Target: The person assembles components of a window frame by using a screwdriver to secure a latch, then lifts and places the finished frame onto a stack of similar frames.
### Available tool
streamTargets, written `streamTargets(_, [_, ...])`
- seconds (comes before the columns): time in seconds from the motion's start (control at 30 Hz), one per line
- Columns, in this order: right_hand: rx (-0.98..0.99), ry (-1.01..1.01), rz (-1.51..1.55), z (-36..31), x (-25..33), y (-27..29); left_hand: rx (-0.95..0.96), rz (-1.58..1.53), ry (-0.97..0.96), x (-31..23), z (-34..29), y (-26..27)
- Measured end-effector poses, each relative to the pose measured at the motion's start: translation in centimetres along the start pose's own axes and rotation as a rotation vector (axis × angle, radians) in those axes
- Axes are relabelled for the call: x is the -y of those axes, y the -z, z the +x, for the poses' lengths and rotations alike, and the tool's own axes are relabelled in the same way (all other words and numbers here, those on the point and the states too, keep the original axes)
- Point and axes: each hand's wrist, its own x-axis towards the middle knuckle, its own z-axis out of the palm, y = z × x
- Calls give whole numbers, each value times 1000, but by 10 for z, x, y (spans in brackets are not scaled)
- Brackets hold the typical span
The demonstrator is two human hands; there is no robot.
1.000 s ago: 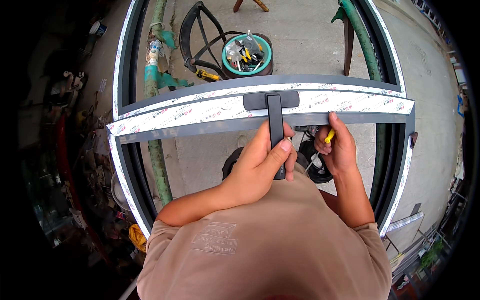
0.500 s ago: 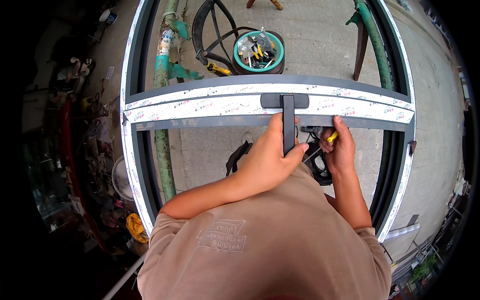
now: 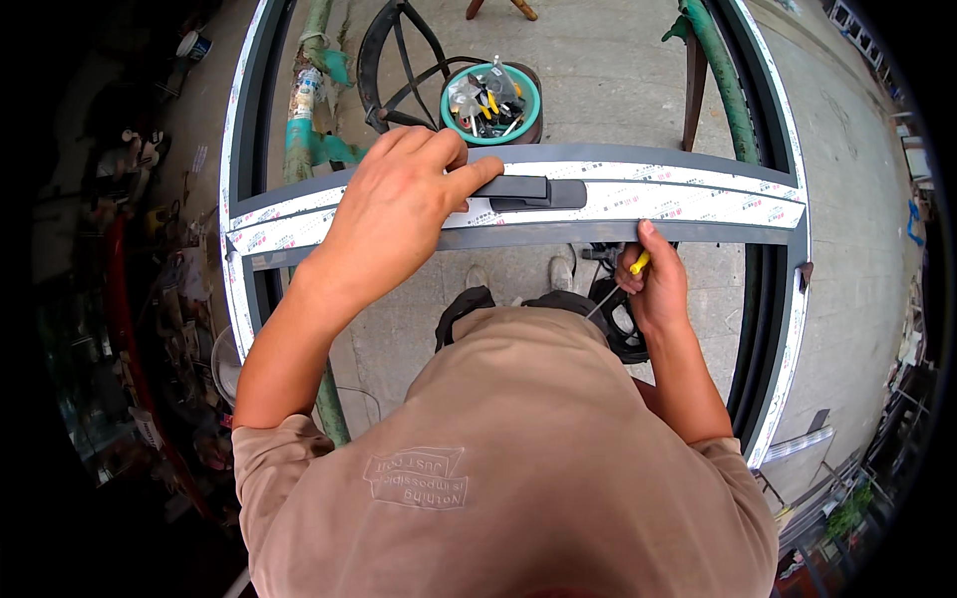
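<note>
While fingers of the left hand (image 3: 397, 204) clamp a black handle (image 3: 519, 188), those of the right hand (image 3: 659, 283) grip a yellow-handled tool (image 3: 639, 263).

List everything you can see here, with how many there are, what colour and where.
Frame: 1, grey with white film, across the middle
Handle: 1, black, on the crossbar
Screwdriver: 1, yellow grip, in the right hand
Basin: 1, teal, beyond the crossbar
Tools and bags: several, mixed colours, inside the basin
Pipes: 2, green, one each side
Curved frame piece: 1, black, left of the basin
Bucket: 1, whitish, far upper left
Plant: uncounted, green, lower right
Clutter: uncounted, too dim to sort, left edge
Shirt: 1, brown, bottom centre
Shoes: 2, light, below the crossbar
Hands: 2, bare; left hand on the handle, right on the screwdriver
</note>
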Motion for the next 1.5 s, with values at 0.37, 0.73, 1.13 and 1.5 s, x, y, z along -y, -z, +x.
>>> streamTargets(0.37, [-8,13,15,-4,7,0,-98,-200,302,17,-68,-23])
streamTargets(0.73, [86,-19,59,-7,11,-1,-206,-312,319,31,-88,-39])
streamTargets(1.13, [255,-63,-155,-7,17,31,-146,-244,340,29,-84,-44])
streamTargets(1.5, [-209,-424,-318,26,-58,123,-49,111,755,85,-161,-41])
